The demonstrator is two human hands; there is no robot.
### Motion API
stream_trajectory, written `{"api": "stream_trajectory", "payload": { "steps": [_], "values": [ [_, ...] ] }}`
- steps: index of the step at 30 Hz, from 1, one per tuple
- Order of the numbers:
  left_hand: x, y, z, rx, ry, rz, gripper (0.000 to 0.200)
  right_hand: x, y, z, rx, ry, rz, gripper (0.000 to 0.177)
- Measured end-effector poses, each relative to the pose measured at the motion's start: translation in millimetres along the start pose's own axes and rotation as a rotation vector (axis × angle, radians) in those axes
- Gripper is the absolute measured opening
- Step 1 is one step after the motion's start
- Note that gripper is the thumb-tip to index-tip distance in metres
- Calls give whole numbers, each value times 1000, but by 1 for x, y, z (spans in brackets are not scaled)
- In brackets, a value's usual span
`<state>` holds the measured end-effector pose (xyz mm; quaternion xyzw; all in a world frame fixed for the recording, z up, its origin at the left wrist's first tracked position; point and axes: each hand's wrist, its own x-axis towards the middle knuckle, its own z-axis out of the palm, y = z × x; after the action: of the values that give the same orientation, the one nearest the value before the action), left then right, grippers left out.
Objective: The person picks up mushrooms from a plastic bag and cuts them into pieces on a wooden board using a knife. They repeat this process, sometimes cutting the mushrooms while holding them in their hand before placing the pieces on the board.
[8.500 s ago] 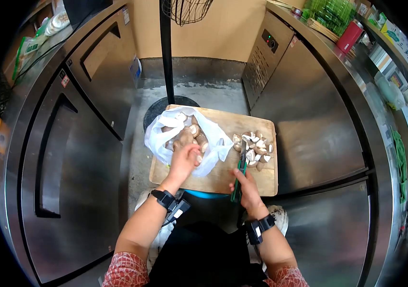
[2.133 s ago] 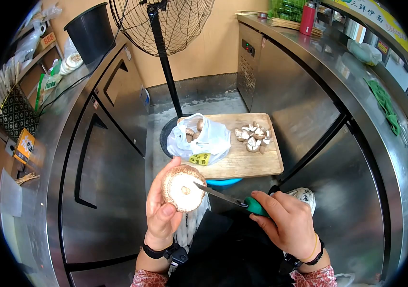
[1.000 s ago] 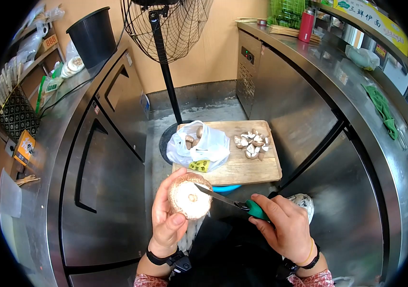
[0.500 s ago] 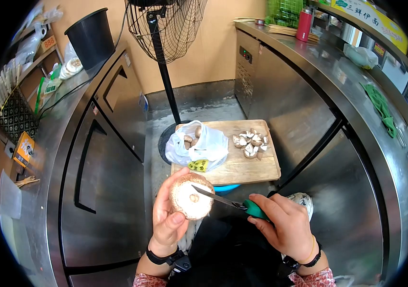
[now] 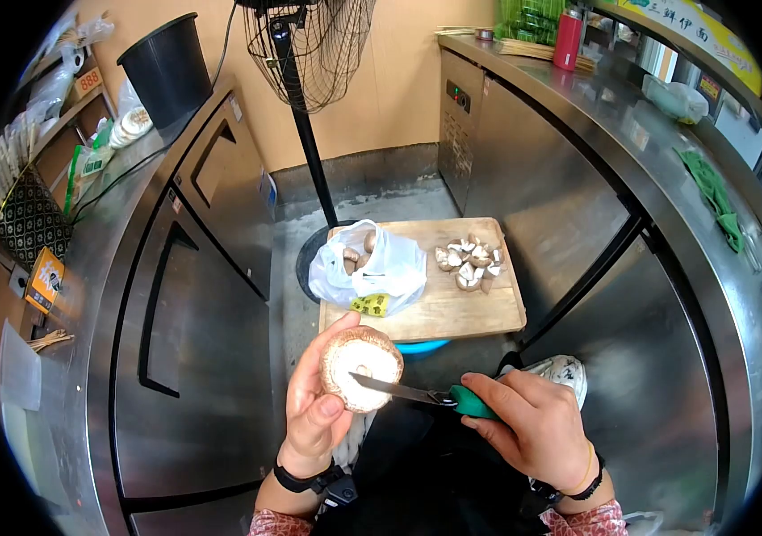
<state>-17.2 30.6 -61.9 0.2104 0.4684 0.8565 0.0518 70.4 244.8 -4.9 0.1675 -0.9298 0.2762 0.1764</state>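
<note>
Head view: the left hand [image 5: 314,402] holds one large mushroom [image 5: 361,368] up in front of the body, its pale underside and stem turned to the camera. Its fingers are partly open, curved round the cap, with the thumb on the near edge. The right hand [image 5: 533,420] has its fingers closed round the green handle [image 5: 473,404] of a knife, thumb and forefinger towards the blade [image 5: 403,391]. The blade points left across the underside, its tip by the stem; whether it has cut in, I cannot tell.

Beyond the hands lies a wooden board [image 5: 461,317], with part of something blue [image 5: 421,347] visible under its near edge. On the board's left side sits a white plastic bag [image 5: 390,272] with yellow print, its mouth open on several brown mushrooms [image 5: 351,261]. On the right side, apart from the bag, is a heap of cut mushroom pieces [image 5: 470,265], white flesh and brown skin showing.

A black fan stand [image 5: 311,161] rises behind the bag. The steel bench [image 5: 618,112] on the right carries a red bottle [image 5: 568,40] and a green cloth [image 5: 711,196]; a black bucket [image 5: 167,71] stands on the left.
</note>
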Motion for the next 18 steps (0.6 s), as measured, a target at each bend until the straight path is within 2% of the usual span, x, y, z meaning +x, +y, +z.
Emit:
{"api": "stream_trajectory", "payload": {
  "steps": [6, 12, 18],
  "values": [
    [0, 0, 1, -13, -21, -27, 88, -1, 6, 5, -18, 76, 43, 38],
    [2, -4, -2, 20, -12, -1, 88, -3, 3, 1, 15, 10, 20, 38],
    [2, -6, 2, 8, -59, -39, 89, 0, 5, 5, -3, 65, 41, 37]
  ]
}}
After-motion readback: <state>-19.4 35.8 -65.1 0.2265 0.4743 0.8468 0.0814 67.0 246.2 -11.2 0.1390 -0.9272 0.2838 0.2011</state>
